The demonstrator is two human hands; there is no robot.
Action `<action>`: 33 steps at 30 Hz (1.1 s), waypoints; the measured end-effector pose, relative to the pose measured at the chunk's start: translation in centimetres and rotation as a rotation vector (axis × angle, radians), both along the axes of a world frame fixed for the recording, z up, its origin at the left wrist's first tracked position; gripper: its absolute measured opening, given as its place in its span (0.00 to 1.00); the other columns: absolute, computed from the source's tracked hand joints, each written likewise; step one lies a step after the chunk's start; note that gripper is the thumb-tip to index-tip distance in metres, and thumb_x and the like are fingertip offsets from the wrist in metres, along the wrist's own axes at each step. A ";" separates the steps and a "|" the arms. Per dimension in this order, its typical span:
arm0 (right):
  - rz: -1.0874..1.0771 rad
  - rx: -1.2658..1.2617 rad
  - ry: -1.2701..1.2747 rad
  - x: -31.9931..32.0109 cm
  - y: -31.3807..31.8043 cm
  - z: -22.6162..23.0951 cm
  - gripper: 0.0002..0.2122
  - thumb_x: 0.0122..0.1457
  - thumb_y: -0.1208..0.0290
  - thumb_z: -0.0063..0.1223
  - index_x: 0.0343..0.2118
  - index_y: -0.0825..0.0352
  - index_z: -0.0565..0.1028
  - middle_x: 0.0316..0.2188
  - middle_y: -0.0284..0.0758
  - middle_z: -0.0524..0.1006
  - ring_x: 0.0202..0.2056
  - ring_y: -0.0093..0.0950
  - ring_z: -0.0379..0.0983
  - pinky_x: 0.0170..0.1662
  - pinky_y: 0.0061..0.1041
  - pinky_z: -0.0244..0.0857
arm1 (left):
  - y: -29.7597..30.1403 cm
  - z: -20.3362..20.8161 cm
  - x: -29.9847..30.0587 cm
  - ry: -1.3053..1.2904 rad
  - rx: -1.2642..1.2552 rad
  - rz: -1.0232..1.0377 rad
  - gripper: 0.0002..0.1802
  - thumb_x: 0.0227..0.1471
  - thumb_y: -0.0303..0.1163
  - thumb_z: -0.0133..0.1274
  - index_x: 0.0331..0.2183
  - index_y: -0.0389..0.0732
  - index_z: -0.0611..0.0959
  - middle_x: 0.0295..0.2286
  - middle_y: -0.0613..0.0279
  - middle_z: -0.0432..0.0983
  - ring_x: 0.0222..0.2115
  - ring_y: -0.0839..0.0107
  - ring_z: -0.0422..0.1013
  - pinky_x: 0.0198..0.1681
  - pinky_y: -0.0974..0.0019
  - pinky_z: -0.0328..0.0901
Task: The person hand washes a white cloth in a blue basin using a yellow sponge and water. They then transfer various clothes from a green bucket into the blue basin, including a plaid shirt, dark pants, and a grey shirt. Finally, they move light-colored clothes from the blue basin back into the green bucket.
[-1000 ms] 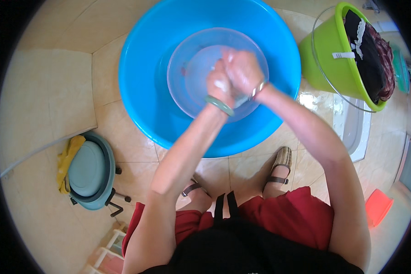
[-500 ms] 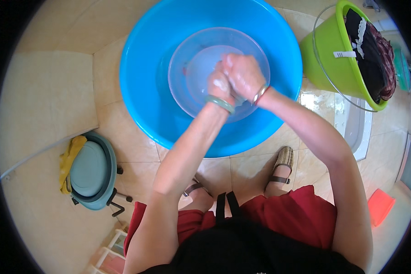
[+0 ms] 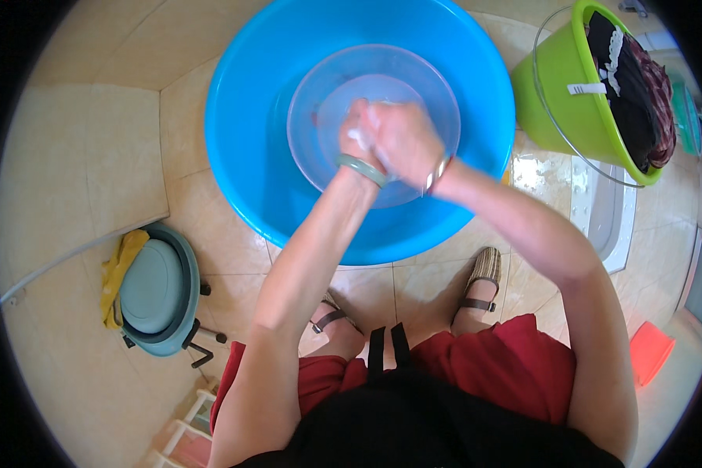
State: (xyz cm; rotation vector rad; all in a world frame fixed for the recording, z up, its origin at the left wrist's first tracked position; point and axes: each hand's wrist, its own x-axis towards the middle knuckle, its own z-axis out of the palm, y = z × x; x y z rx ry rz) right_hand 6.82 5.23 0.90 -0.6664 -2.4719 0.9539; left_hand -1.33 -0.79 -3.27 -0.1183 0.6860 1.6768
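Observation:
My left hand (image 3: pixel 359 137) and my right hand (image 3: pixel 407 134) are pressed together over a clear round basin (image 3: pixel 299 140). White foam clings to the back of my left hand. Both hands look closed, with the right one blurred by motion; whatever they hold, if anything, is hidden between them. Cloudy, whitish water (image 3: pixel 339 101) lies in the clear basin. That basin rests inside a much larger blue tub (image 3: pixel 249 101). I wear a pale green bangle (image 3: pixel 362 169) on the left wrist and a metal bracelet (image 3: pixel 437 176) on the right.
A green bucket (image 3: pixel 544 109) with a wire handle stands at the right, holding dark clothes (image 3: pixel 620 86). Beside it is a white floor basin (image 3: pixel 612 210). A grey-green wheeled stool (image 3: pixel 152 288) with a yellow cloth (image 3: pixel 119 273) stands at the left. An orange-red object (image 3: pixel 650 352) lies at the lower right.
My hands have shifted slightly left and lower over the basin, still pressed together. The right hand has turned across the left. The tub, bucket and stool stay where they were.

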 end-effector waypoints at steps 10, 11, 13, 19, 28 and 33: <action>-0.015 0.054 -0.029 0.1 -0.1 1.0 0.14 0.58 0.65 0.40 0.22 0.68 0.71 0.21 0.48 0.73 0.25 0.47 0.70 0.28 0.41 0.65 | 1.1 2.2 1.4 0.087 -0.242 0.103 0.19 0.57 0.47 0.39 0.31 0.42 0.76 0.32 0.58 0.73 0.36 0.64 0.70 0.41 0.61 0.67; -0.046 0.058 -0.071 0.0 2.7 -1.1 0.14 0.58 0.65 0.40 0.22 0.68 0.72 0.22 0.49 0.73 0.25 0.48 0.70 0.28 0.41 0.64 | 1.6 2.7 2.6 0.105 -0.245 0.159 0.19 0.57 0.47 0.38 0.31 0.42 0.76 0.32 0.58 0.73 0.35 0.64 0.70 0.41 0.61 0.66; -0.099 0.026 -0.154 -0.2 4.4 -2.3 0.13 0.58 0.66 0.41 0.24 0.68 0.73 0.22 0.48 0.74 0.26 0.46 0.71 0.29 0.41 0.65 | 1.9 -1.0 3.6 0.107 -0.125 0.180 0.18 0.59 0.44 0.37 0.32 0.42 0.75 0.31 0.61 0.72 0.35 0.65 0.69 0.41 0.62 0.65; 0.030 -0.006 0.060 0.2 -1.5 2.0 0.15 0.59 0.65 0.39 0.23 0.70 0.72 0.23 0.51 0.73 0.26 0.48 0.70 0.29 0.42 0.64 | 0.1 2.8 0.5 0.083 -0.201 0.001 0.15 0.58 0.41 0.40 0.32 0.42 0.75 0.31 0.62 0.73 0.34 0.67 0.70 0.37 0.62 0.66; 0.036 0.094 -0.056 -0.1 1.3 -0.6 0.14 0.58 0.65 0.41 0.23 0.70 0.73 0.20 0.49 0.73 0.26 0.48 0.70 0.29 0.40 0.64 | 1.6 2.2 2.6 0.078 -0.276 0.168 0.16 0.56 0.40 0.38 0.34 0.40 0.75 0.33 0.59 0.73 0.36 0.63 0.69 0.42 0.61 0.65; 0.012 0.054 -0.040 -0.5 1.5 -1.0 0.13 0.58 0.66 0.41 0.25 0.69 0.74 0.21 0.48 0.73 0.26 0.45 0.71 0.29 0.40 0.64 | 0.9 0.4 1.4 0.147 -0.186 0.133 0.15 0.55 0.39 0.37 0.31 0.40 0.75 0.32 0.57 0.73 0.34 0.64 0.70 0.39 0.61 0.66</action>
